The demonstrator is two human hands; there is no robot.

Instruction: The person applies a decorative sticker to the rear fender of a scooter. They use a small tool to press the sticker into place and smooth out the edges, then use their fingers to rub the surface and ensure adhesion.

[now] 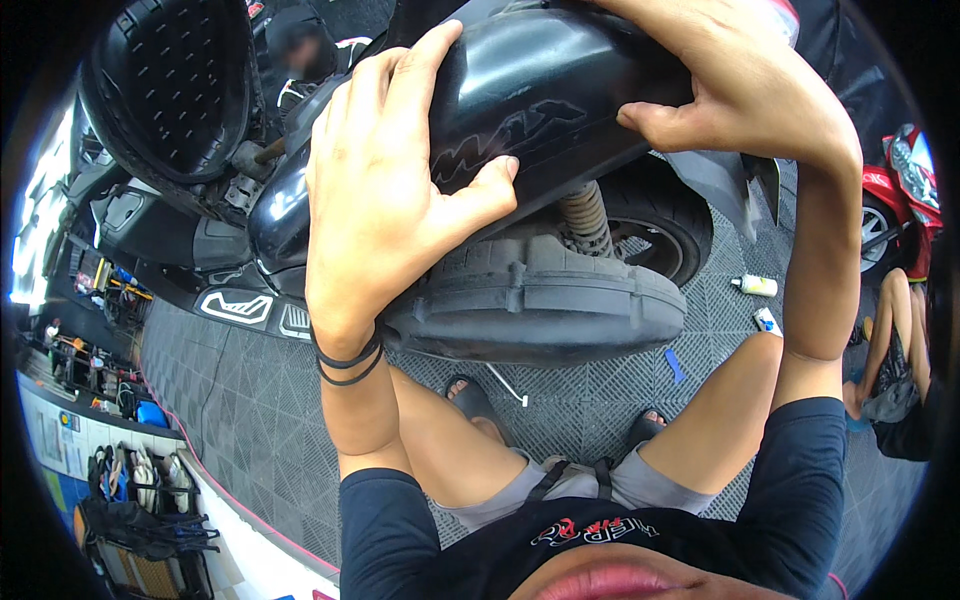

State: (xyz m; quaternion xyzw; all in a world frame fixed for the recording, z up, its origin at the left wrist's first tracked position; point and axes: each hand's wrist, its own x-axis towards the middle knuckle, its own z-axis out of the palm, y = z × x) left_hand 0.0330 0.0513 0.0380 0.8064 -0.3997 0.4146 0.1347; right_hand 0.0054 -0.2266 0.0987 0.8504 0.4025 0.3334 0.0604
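Observation:
A glossy black side panel (545, 85) of a scooter lies under both my hands. My left hand (375, 190) rests on the panel's front part, fingers stretched out and thumb apart, with dark bands at the wrist. Toward the tail, my right hand (745, 95) reaches over the panel, its thumb spread against the side; its fingertips are cut off by the upper edge. Neither hand grips a loose object. Below the panel show a coil spring (588, 215), a dusty black transmission cover (540, 305) and the rear tyre (690, 225). The seat (165, 80) is tipped up.
On the grey tiled floor lie a white bottle (757, 286), a small white pack (767, 321), a blue strip (673, 366) and a thin metal rod (508, 383). One person (295, 50) is beyond the scooter, another (895, 350) at right by a red scooter (915, 170).

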